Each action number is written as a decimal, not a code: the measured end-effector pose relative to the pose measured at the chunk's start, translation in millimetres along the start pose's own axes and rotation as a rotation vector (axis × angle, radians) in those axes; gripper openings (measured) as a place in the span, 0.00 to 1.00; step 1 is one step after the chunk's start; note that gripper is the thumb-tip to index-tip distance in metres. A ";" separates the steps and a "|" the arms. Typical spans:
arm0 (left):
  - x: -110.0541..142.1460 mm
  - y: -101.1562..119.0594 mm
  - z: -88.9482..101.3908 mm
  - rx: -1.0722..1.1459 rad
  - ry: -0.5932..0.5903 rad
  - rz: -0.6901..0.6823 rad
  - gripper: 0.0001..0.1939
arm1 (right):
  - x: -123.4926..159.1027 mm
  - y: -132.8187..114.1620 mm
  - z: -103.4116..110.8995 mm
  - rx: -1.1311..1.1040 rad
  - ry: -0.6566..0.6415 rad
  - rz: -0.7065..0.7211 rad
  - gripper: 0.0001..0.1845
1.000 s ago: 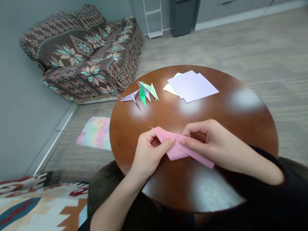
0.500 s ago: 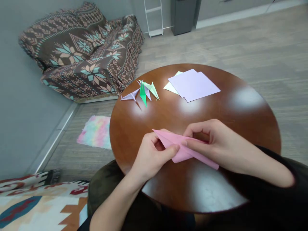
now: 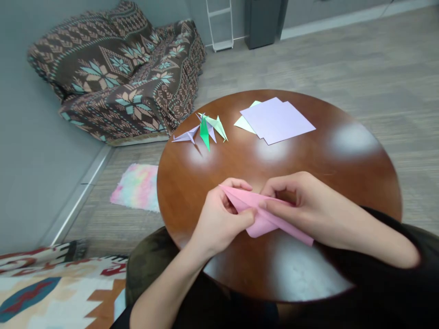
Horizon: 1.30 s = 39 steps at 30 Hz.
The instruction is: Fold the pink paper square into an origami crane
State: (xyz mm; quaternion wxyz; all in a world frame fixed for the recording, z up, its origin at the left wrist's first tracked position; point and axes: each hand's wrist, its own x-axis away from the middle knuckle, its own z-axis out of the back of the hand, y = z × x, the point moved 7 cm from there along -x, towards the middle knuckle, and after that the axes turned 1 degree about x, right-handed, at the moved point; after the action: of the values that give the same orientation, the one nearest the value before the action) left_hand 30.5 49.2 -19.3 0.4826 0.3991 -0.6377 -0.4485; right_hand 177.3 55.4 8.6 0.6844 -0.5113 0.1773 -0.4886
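A partly folded sheet of pink origami paper is held between my two hands above the near part of the round table. My left hand grips its left side, thumb on top and the other fingers behind it. On the right, my right hand pinches the paper near its middle, with the thumb along a fold and the fingertips behind the upper edge. The paper's narrow point faces left, and a long flap runs down to the right under my right hand. Parts of my fingers are hidden behind the paper.
Folded paper cranes in green, pale green and lilac stand at the table's far left. Lilac and pale green sheets lie at the back of the brown table. Beyond are a covered sofa and a fluffy rug.
My left fingers have lifted and show more above the paper's upper edge. The paper's lower left part bulges slightly lower. My right hand keeps its pinch almost in place.
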 end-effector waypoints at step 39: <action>-3.5 5.0 12.1 0.055 -0.098 -0.141 0.23 | 0.3 -4.2 4.3 -0.057 -0.018 0.051 0.11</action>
State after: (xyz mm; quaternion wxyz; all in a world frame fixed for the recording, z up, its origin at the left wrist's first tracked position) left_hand 19.1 56.2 -17.0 0.4069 0.4337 -0.6431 -0.4824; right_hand 178.5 57.4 14.1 0.6833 -0.5302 0.1980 -0.4613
